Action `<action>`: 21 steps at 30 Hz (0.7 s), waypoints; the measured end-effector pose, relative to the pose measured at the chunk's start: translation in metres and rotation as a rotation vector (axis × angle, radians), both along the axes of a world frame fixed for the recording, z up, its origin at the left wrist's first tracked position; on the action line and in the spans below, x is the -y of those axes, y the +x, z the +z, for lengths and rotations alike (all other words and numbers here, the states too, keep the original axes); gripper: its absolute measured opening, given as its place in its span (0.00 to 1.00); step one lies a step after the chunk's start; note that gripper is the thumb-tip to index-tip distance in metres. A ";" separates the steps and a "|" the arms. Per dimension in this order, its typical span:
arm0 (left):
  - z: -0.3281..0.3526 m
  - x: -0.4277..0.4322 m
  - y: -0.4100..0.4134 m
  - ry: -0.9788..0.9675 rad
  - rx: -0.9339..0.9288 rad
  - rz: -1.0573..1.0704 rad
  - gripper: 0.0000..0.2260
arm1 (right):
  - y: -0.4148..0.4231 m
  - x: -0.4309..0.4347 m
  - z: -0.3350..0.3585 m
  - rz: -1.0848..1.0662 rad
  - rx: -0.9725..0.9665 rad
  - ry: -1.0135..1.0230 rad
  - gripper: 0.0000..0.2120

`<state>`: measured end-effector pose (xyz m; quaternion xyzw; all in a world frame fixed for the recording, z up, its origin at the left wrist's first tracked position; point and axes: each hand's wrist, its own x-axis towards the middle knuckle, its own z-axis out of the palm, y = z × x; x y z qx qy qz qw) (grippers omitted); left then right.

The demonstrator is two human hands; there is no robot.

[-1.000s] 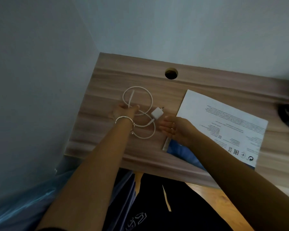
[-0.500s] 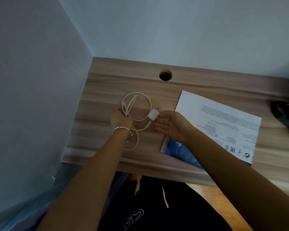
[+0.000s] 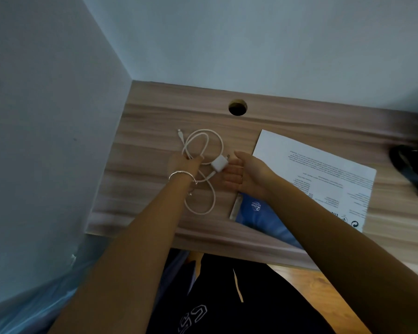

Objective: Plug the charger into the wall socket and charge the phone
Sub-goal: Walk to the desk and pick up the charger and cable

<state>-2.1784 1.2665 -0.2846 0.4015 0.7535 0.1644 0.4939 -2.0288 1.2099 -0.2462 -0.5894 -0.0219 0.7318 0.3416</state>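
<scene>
The right hand, which a second ago lies flat just beside the small white square charger plug, now closes its fingers on it. The left hand now pinches the thin white looped cable, and the cable's free connector end (formerly tucked inside the loop) pokes out toward the wall.

left hand: fingers curled, closed | right hand: fingers curled, closed
</scene>
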 end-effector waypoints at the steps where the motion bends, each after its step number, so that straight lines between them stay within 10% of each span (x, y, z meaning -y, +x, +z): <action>1: -0.001 -0.001 0.001 0.018 -0.041 -0.018 0.19 | 0.001 0.001 0.000 0.003 -0.003 0.003 0.17; 9: 0.002 -0.004 0.006 0.062 -0.229 -0.071 0.19 | 0.008 0.006 -0.005 0.005 -0.028 0.020 0.19; 21: 0.016 -0.005 -0.006 0.094 0.072 -0.171 0.19 | 0.011 0.005 -0.007 -0.053 -0.105 0.034 0.19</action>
